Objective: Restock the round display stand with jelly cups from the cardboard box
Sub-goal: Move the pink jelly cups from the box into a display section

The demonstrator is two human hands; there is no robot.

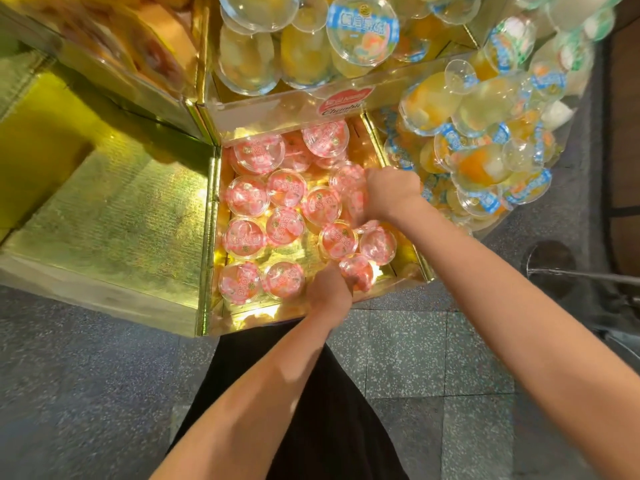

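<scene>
Nearest you, your dark garment point(311, 410) hangs over the speckled floor point(86, 368), with both bare forearms reaching forward and down.

Your left hand point(329, 289) is at the near edge of the lower compartment point(209, 237) of the gold display stand. Its grip is curled round a pink jelly cup point(358, 273), which sits blurred just past the knuckles, near the compartment's front right corner.

Further in, your right hand point(391, 188) is over the right side of the same compartment. Its fingers point away and down among the cups and are hidden by the back of the hand; a blurred pink cup point(348, 180) lies against it on the left, but you cannot tell whether that grip holds it.

The pink-lidded cups point(287, 206) lie in loose rows across the gold floor of that compartment, lids up, several touching.

Beyond, behind a clear front panel point(277, 109), an upper tier holds yellow cups with blue lids point(362, 29). More of those yellow cups point(478, 143) are heaped to the right.
</scene>
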